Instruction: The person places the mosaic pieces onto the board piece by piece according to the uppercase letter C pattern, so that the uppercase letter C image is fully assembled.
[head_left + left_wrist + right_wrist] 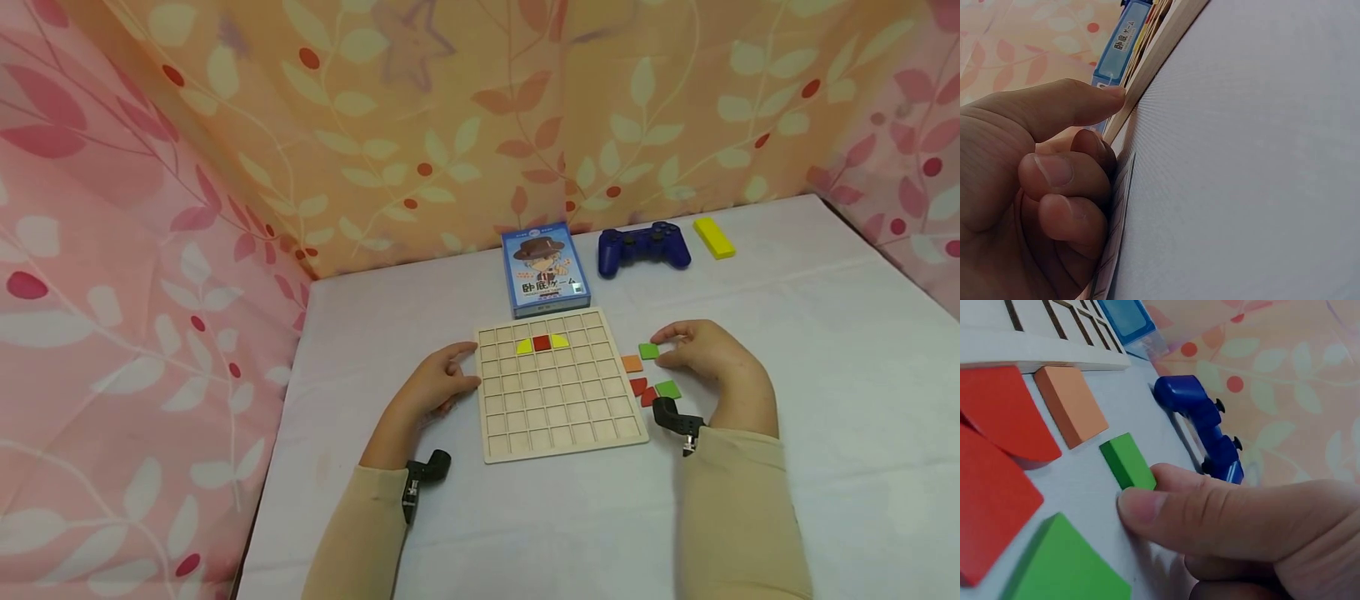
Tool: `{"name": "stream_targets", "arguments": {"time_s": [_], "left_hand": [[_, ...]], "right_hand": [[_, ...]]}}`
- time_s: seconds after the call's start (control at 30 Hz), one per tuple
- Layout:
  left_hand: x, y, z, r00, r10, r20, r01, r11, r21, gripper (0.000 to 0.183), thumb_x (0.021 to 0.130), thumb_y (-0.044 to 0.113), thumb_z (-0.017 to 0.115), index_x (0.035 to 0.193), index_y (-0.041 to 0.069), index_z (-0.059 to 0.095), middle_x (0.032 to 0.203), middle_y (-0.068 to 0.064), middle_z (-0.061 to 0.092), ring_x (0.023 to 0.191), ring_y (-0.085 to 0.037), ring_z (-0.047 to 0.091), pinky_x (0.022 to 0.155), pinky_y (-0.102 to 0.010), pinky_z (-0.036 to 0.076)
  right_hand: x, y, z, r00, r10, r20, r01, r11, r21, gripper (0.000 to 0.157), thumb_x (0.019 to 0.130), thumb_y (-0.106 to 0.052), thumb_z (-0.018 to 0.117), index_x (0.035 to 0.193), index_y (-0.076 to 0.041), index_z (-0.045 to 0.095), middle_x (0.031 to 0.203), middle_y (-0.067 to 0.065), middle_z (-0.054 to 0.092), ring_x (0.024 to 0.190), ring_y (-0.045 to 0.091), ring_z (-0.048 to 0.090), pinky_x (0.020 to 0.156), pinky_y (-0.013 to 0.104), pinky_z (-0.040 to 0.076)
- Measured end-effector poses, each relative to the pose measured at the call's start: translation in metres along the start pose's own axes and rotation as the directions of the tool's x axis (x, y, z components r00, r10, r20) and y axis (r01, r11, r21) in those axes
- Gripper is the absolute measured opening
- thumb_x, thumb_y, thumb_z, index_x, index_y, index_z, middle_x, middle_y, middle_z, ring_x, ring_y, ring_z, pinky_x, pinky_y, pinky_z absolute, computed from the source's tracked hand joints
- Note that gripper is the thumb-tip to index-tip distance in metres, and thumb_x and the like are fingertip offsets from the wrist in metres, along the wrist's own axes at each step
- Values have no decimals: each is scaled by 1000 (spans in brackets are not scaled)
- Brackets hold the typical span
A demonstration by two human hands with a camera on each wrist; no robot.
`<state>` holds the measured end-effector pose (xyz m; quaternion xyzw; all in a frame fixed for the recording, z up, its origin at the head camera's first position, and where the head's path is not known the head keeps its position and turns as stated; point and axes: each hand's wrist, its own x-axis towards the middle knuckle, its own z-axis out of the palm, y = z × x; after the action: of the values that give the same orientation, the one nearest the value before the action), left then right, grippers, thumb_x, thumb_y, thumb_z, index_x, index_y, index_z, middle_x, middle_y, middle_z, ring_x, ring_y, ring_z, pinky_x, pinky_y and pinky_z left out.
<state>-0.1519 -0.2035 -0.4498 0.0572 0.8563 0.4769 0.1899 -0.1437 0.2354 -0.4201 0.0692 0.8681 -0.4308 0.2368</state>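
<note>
A pale wooden grid board [558,396] lies on the table. Near its back row a red square tile [542,342] sits between two yellow quarter-round tiles [524,347]. My left hand [442,379] touches the board's left edge with index finger and thumb spread apart; its other fingers curl loosely. On the board's right, my right hand [708,354] pinches a small green square tile [1127,461] between thumb and index finger. Beside it lie an orange tile [1071,406], two red rounded tiles [1007,412] and another green tile [1066,565].
Behind the board lies a blue game box [546,271]. To its right are a dark blue game controller [643,247] and a yellow block [714,238]. White cloth [570,533] covers the table, and patterned curtains [450,125] stand at the back and sides.
</note>
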Motion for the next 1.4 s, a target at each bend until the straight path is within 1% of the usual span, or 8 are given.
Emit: {"name": "stream_targets", "arguments": {"time_s": [0.13,0.37,0.63,0.83,0.97,1.13,1.23,1.4], "left_hand": [[0,0,0,1000,-2,-3,2,1000,-12,67,91,21,81,151,26,52,61,-4,53,38,-15,40,37,-29,35],[0,0,0,1000,-13,0,13,999,-31,67,90,21,81,151,26,52,60,-4,52,38,-15,40,37,-28,34],[0,0,1,1000,-19,-6,19,999,-36,67,90,20,81,150,27,53,60,-3,51,38,-15,39,36,-29,33],[0,1,1,1000,-22,-3,22,1000,-22,67,90,21,81,151,27,52,60,-4,52,38,-16,39,37,-29,34],[0,1,0,1000,-16,-1,16,1000,-11,67,91,22,81,151,27,51,59,-4,52,38,-16,40,37,-29,35],[1,0,1,1000,-14,-3,14,1000,-11,67,91,21,81,151,28,52,59,-4,52,38,-15,40,38,-29,35],[1,-1,1,1000,-20,-6,20,1000,-16,67,90,21,81,150,28,52,59,-4,52,37,-15,40,37,-29,35],[0,0,1,1000,-16,-5,16,1000,-22,68,90,21,81,151,27,52,59,-3,52,38,-15,40,37,-29,34]], "right_hand": [[1,0,0,1000,-23,-11,23,1000,-12,46,92,-19,74,134,-4,60,83,2,45,86,26,43,79,39,34],[-3,-5,-3,998,-53,-39,52,998,-26,47,93,-22,73,135,-6,59,75,3,44,78,24,45,71,37,35],[-14,-22,-10,986,-153,-60,151,987,-48,48,94,-27,73,135,-8,59,70,-1,40,67,19,45,67,34,35],[-24,-38,-13,980,-176,-96,172,984,-45,47,95,-27,72,135,-8,58,69,-1,37,62,18,39,63,36,32],[-31,-49,-13,972,-200,-127,196,980,-43,46,96,-27,71,137,-8,58,68,-1,35,64,19,40,69,37,34],[-41,-60,-12,952,-266,-149,262,964,-46,46,98,-26,70,138,-8,58,66,0,33,63,18,38,71,36,35],[-46,-67,-11,933,-324,-158,322,946,-37,44,98,-25,70,137,-6,59,66,-1,31,61,17,35,70,34,35],[-53,-80,-5,908,-380,-176,388,922,15,42,97,-20,71,135,-4,60,65,-2,28,59,16,32,68,32,36]]}}
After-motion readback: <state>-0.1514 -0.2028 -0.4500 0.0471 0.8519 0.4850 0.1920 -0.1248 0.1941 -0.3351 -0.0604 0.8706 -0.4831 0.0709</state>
